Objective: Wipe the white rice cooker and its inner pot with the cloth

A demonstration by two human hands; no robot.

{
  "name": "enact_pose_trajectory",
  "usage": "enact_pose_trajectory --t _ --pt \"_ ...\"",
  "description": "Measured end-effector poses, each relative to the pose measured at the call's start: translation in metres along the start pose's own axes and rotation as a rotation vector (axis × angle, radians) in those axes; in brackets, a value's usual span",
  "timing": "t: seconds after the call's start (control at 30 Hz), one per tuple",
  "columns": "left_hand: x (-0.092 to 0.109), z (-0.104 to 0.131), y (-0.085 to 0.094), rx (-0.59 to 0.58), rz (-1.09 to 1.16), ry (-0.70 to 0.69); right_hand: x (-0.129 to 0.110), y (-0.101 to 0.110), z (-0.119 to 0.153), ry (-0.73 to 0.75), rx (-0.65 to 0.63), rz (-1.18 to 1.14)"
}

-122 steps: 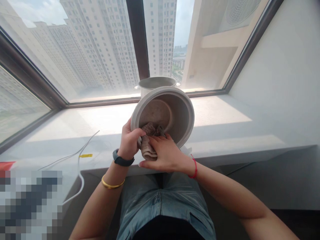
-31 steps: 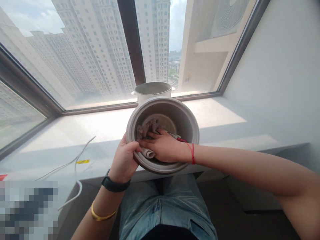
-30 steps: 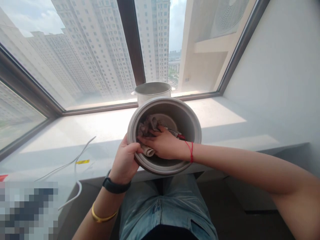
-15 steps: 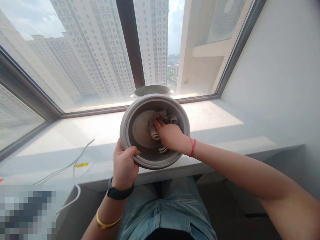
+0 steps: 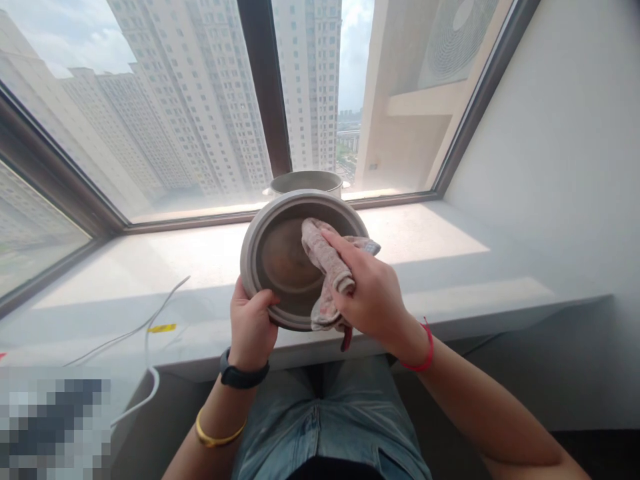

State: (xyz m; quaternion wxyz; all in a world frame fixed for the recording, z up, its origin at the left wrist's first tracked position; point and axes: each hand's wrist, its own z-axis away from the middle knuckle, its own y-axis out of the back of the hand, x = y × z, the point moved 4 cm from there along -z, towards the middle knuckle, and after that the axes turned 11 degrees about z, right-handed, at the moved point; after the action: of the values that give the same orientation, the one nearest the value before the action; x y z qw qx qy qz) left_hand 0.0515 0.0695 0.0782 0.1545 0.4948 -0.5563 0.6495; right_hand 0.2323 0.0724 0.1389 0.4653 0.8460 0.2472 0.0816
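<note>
A round grey metal pot (image 5: 273, 250) is tilted so that its inside faces me, over the front edge of the windowsill. My left hand (image 5: 253, 327) grips its lower left rim, thumb over the inside edge and fingers behind. A pinkish, patterned cloth (image 5: 325, 257) is bunched in my right hand (image 5: 373, 290). It hangs in front of the pot's right side, and one end drops past the lower rim. Whether the cloth touches the pot cannot be made out. A brownish stain shows on the pot's bottom.
Behind the tilted pot stands another pot (image 5: 306, 180) with side handles, close to the window frame (image 5: 265, 87). A white cable (image 5: 150, 340) with a yellow tag (image 5: 163, 328) lies on the left of the sill (image 5: 430, 230). A wall (image 5: 565, 167) rises on the right.
My right hand has drawn the cloth out of the pot's inside, towards me and to the right. My left hand and the pot have stayed nearly in place.
</note>
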Motion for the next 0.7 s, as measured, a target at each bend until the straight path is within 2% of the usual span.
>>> enact_pose_trajectory --t 0.07,0.17,0.27,0.37,0.47,0.57,0.7 --pt "-0.005 0.005 -0.007 -0.016 0.081 0.028 -0.019 0.003 -0.003 0.118 0.069 0.112" --pt "-0.008 0.013 -0.018 -0.087 0.126 0.026 -0.046 -0.006 -0.015 0.293 0.110 0.213" --pt "-0.010 0.016 -0.018 -0.091 0.130 0.077 -0.053 -0.018 -0.031 0.349 0.147 0.284" --pt "-0.011 0.014 -0.010 -0.071 0.119 0.180 -0.043 -0.022 -0.044 0.257 0.119 0.327" --pt "-0.008 0.012 -0.003 -0.061 0.060 0.171 -0.023 -0.016 -0.051 0.099 0.040 0.364" --pt "-0.003 0.011 0.001 -0.041 0.013 0.117 0.005 -0.010 -0.054 -0.087 0.010 0.417" --pt "0.007 0.007 0.006 -0.004 -0.012 -0.067 0.048 -0.018 -0.045 -0.299 0.084 0.367"
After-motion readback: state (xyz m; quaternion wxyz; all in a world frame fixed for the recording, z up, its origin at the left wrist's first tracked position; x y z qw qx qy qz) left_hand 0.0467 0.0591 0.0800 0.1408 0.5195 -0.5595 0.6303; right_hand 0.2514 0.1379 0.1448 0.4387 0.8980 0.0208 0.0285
